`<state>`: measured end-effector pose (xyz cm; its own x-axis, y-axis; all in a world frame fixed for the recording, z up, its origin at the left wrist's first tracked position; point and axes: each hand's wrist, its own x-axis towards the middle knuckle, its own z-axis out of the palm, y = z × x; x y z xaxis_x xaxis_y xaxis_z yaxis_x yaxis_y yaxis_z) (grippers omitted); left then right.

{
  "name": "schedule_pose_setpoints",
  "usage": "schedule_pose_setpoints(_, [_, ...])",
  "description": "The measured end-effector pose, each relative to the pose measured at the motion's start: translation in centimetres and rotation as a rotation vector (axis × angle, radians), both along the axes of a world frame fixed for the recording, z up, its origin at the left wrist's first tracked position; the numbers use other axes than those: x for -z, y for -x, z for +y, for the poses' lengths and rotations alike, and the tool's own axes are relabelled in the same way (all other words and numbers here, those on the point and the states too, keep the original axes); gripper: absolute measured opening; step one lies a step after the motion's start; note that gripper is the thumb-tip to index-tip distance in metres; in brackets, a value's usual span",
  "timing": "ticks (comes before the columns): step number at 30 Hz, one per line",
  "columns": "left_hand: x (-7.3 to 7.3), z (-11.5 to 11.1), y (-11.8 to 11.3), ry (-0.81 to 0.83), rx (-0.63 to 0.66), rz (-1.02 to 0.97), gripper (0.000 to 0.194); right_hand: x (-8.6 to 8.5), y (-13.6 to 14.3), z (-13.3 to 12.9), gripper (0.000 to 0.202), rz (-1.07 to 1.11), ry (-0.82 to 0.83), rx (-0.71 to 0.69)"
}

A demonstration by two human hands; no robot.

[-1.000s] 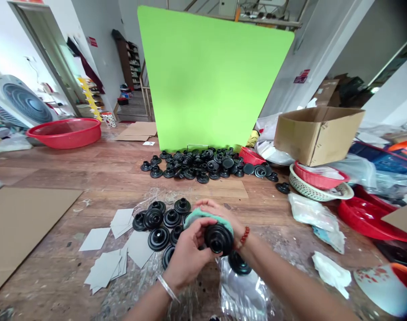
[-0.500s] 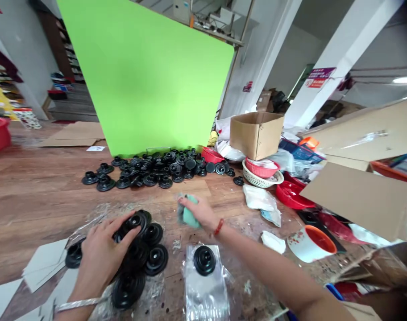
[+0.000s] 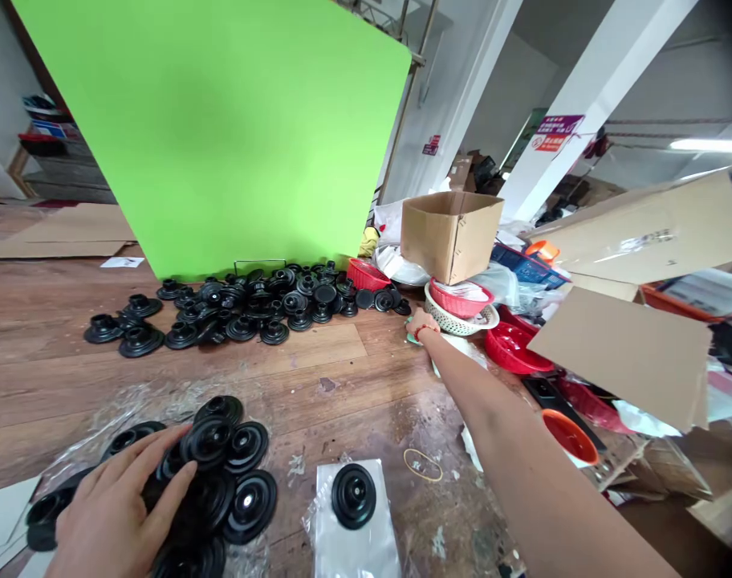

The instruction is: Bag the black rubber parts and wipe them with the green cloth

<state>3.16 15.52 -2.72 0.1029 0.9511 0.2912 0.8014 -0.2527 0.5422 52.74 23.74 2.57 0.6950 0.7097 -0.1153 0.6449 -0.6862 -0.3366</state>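
My left hand lies over a heap of black ridged round plastic parts at lower left. Its thumb and fingers are apart, and the tips touch the edge of one part. Far out to the right, my right hand is closed on a green cloth, mostly hidden by the fingers, beside a white perforated basket. In front of me, a single black round part sits on a stack of clear plastic bags.
Many more black parts are piled before a green board. A cardboard box, a red basin and an orange-rimmed container stand at right. A rubber band lies on the wooden surface.
My right hand has reached forward and right with the green cloth, up to the baskets. My left hand remains at the heap, its fingertips now farther back on the part. The view has shifted right.
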Motion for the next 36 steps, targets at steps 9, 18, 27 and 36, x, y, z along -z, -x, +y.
schedule_pose_setpoints(9, [-4.4,-2.1,-6.2,0.094,0.248,-0.274,0.045,-1.6,14.1,-4.4,0.021,0.361,-0.076,-0.845])
schedule_pose_setpoints(18, [-4.5,-6.4,-7.1,0.481,0.187,-0.800,0.061,-3.6,24.6,-12.7,0.033,0.534,-0.568,-1.014])
schedule_pose_setpoints(27, [-4.8,-8.4,-7.1,0.476,0.109,-1.265,0.044,-0.4,29.9,-15.6,0.030,0.070,-0.853,-1.299])
schedule_pose_setpoints(36, [-4.6,-10.6,-6.8,0.373,0.166,-1.069,0.039,-2.1,30.6,-13.1,0.056,1.765,-0.060,-0.385])
